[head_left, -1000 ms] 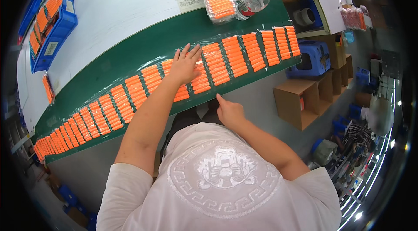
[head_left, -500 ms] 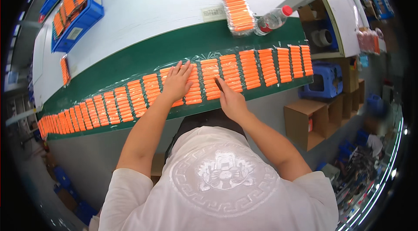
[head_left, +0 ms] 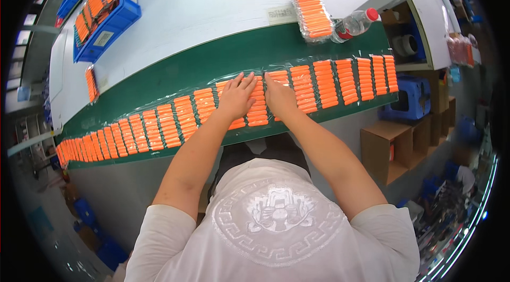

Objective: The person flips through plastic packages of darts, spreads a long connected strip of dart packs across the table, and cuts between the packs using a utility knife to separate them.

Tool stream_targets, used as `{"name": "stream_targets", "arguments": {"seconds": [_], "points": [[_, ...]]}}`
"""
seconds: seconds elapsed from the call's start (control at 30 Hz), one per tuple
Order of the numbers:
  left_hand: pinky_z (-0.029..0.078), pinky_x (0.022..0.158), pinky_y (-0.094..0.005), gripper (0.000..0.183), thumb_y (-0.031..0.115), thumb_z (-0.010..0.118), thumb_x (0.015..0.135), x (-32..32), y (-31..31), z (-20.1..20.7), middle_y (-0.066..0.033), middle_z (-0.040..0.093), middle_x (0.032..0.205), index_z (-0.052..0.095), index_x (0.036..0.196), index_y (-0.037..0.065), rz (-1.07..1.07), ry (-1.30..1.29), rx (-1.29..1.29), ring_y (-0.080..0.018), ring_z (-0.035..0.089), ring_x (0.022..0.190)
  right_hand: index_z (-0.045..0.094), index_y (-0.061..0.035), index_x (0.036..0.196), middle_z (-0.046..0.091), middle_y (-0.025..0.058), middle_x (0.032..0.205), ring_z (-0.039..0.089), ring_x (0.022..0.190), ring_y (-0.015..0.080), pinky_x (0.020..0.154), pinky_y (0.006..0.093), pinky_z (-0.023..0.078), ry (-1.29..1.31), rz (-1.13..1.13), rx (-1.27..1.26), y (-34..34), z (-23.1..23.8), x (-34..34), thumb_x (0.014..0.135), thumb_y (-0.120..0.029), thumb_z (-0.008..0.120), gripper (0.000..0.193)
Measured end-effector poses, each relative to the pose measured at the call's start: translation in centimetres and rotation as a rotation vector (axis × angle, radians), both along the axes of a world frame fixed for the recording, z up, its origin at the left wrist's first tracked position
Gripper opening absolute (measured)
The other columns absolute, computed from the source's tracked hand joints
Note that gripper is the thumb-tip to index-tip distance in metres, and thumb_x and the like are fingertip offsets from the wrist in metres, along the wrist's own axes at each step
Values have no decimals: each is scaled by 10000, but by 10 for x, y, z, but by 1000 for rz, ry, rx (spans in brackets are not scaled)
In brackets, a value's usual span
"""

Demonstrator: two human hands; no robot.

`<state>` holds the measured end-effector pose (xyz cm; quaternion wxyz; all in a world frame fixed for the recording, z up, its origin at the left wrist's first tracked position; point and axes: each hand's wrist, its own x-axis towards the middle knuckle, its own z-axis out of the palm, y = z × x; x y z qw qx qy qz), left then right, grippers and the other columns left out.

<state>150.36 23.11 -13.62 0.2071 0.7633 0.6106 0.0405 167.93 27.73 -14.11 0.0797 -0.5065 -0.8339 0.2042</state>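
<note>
A long row of orange stick packs (head_left: 326, 84) in clear film stretches across the green mat (head_left: 175, 66). My left hand (head_left: 237, 98) rests flat on the row, fingers spread and pointing away from me. Close by on its right, my right hand (head_left: 281, 95) is closed at the far edge of the row, over a gap between two packs. Its fingers hold a slim black tool (head_left: 265, 74), of which only a dark bit shows; the rest is hidden by the hand, so I cannot tell its exact kind.
At the far left stands a blue bin (head_left: 114, 24) full of orange packs, with one loose pack (head_left: 92, 84) near it. A wrapped orange bundle (head_left: 312, 11) and a red-capped clear bottle (head_left: 355, 26) are at the back right. Cardboard boxes (head_left: 387, 130) stand at right.
My right hand has moved away from me and a little left, to the far edge of the row. My left hand stays on the packs. The whole view has shifted slightly.
</note>
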Motion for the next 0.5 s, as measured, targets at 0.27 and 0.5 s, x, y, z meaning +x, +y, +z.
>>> {"name": "stream_targets", "arguments": {"seconds": [0.27,0.5], "points": [[318,1074,-435,683,359,621,877,-11,2,-2,-46,354,1520,367,1465,122,-130,117,100,-294,358,1352,520,-44,1320,672,129,839,667,732,292,637,423,524,5,-174,-48,-74,24,11,857,-119,561,471],[308,1083,-476,677,340,602,882,-4,17,3,-45,329,1533,344,1480,157,-177,74,-9,-302,336,1371,549,-89,1309,673,138,849,657,728,329,641,446,519,39,-288,16,-95,20,6,867,-96,556,442]]}}
